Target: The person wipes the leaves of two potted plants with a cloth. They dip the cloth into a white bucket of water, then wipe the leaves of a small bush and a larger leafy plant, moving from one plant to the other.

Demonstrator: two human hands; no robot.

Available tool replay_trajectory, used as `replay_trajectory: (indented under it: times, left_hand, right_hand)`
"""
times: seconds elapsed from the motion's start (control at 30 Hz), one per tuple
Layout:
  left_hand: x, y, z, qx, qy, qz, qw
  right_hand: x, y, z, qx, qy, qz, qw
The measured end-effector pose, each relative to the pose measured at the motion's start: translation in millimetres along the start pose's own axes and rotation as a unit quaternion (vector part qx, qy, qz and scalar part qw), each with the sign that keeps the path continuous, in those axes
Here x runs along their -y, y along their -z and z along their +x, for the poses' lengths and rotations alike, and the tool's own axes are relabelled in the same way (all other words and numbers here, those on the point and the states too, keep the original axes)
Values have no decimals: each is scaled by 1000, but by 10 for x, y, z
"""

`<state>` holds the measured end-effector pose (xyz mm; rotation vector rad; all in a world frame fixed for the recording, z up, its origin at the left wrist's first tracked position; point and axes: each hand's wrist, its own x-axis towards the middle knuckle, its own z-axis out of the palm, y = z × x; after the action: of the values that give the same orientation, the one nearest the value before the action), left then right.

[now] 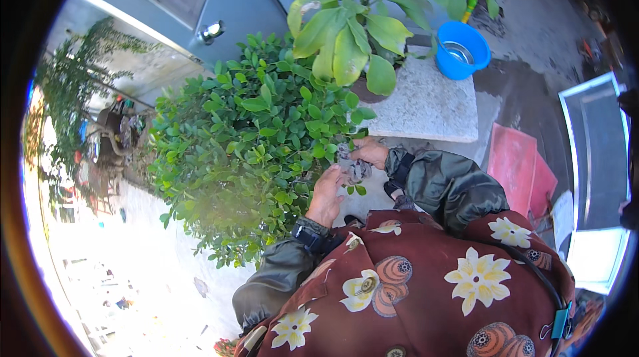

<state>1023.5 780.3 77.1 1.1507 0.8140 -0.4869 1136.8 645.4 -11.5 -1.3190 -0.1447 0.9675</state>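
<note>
A bushy potted plant with small glossy green leaves (259, 127) fills the middle left of the view. At its right edge, my right hand (370, 153) grips a crumpled grey cloth (357, 170) beside the leaves. My left hand (327, 196) is just lower left of the cloth, its fingertips close to or touching the cloth; the thumb stands apart from the fingers. Whether it pinches a leaf or the cloth's edge is hard to tell. Both forearms wear dark green sleeves with black straps at the wrists.
A larger-leaved plant (349, 42) in a brown pot stands behind, by a pale stone slab (429, 107). On the slab's far right corner is a blue plastic basin (462, 51). Red boards (514, 172) and a framed panel (596, 157) are at the right; a grey door (239, 2) is at the upper left.
</note>
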Motion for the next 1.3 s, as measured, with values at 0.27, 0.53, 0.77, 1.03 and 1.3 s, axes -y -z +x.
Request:
replay_trajectory:
  times: [0.27,0.53,0.77,1.03,1.3]
  left_hand:
    - [265,-139,-35,-77,-6,-234,969]
    - [375,-28,-395,17,-139,-193,971]
    - [-283,-376,-487,127,-192,-89,969]
    - [-895,-1241,521,217,-47,-178,959]
    - [-942,-1271,937,193,-24,-259,946]
  right_hand:
    - [-15,-2,394,-8,-100,8,995]
    - [219,184,181,172,-47,-117,977]
    - [772,1200,-608,-21,-118,156,981]
    - [1386,1877,-1464,-9,205,438,875]
    - [1763,2219,-2209,-49,501,361,785]
